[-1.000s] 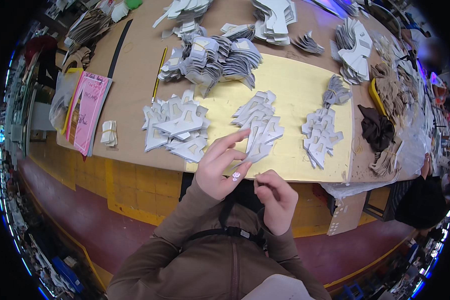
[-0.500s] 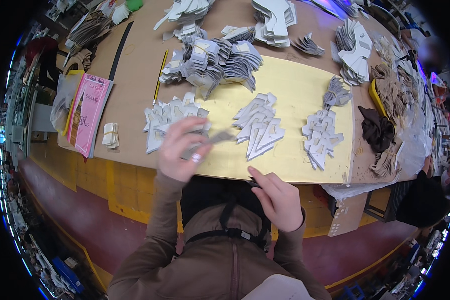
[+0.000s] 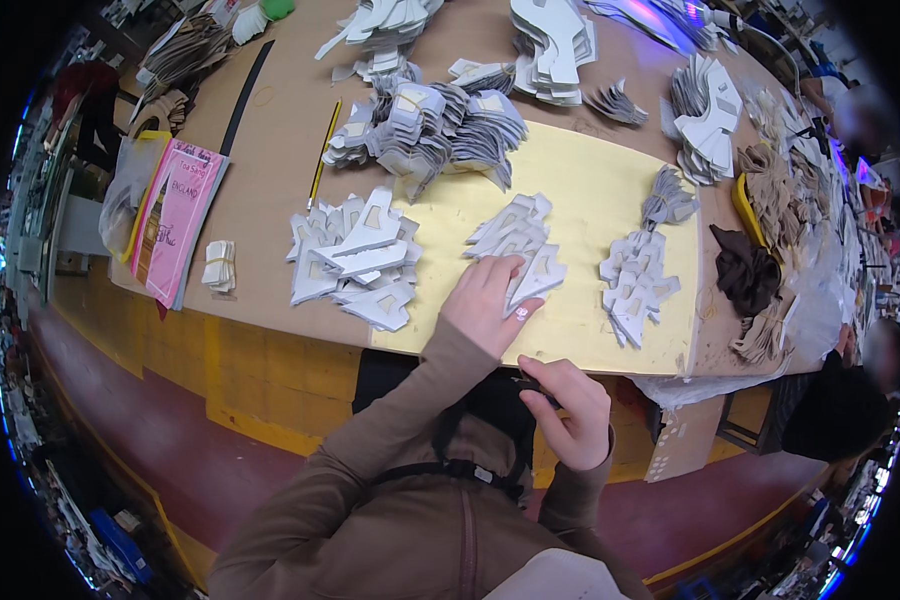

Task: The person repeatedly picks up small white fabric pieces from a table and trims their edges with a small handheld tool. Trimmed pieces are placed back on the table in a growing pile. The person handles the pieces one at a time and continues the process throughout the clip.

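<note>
My left hand [image 3: 482,305] reaches over the yellow sheet [image 3: 450,340] to the middle pile of white and grey cut pieces [image 3: 515,232]. Its thumb and fingers close around the near end of a cut piece [image 3: 542,272]. My right hand [image 3: 572,408] is at the table's front edge, fingers bent and pinched on a small dark object [image 3: 526,380], too hidden to name. To the left lies a loose heap of similar pieces [image 3: 365,255], one resting across the top. Another pile [image 3: 635,285] sits at the right of the sheet.
Rubber-banded bundles of grey pieces [image 3: 410,130] stand behind the piles. A yellow pencil [image 3: 325,150], a pink booklet [image 3: 178,215] and a small white stack [image 3: 220,266] lie left. Dark cloth [image 3: 745,270] and a yellow-handled object [image 3: 750,210] lie right.
My left hand has moved right, from above the left heap to the middle pile. The grey piece it carried is no longer distinct. My right hand has shifted slightly right and nearer to me.
</note>
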`<state>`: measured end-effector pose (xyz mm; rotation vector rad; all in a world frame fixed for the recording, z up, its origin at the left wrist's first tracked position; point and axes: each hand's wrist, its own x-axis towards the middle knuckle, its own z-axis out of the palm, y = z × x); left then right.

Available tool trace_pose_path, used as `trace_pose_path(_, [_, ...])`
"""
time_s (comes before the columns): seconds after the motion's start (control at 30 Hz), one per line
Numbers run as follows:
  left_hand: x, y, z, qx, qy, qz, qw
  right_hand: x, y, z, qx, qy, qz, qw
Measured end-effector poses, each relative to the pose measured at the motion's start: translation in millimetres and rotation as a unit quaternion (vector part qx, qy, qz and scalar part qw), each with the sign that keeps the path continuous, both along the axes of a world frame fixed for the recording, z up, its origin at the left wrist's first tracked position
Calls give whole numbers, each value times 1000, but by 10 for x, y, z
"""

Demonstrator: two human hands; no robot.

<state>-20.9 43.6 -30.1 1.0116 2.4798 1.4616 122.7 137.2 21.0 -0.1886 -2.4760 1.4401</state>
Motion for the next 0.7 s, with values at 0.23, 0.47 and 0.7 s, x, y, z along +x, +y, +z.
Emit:
trace_pose_path(0.23, [41, -26, -234, -58, -7, -6, 998, 51, 7, 5, -34, -9, -79, 996])
trace_pose_path(0.47, [49, -300, 81, 21, -242, -124, 962, -81, 28, -46, 26, 34, -161, 986])
trace_pose_path(0.7, [25, -577, 263, 137, -497, -138, 846, -127, -15, -34, 16, 44, -147, 988])
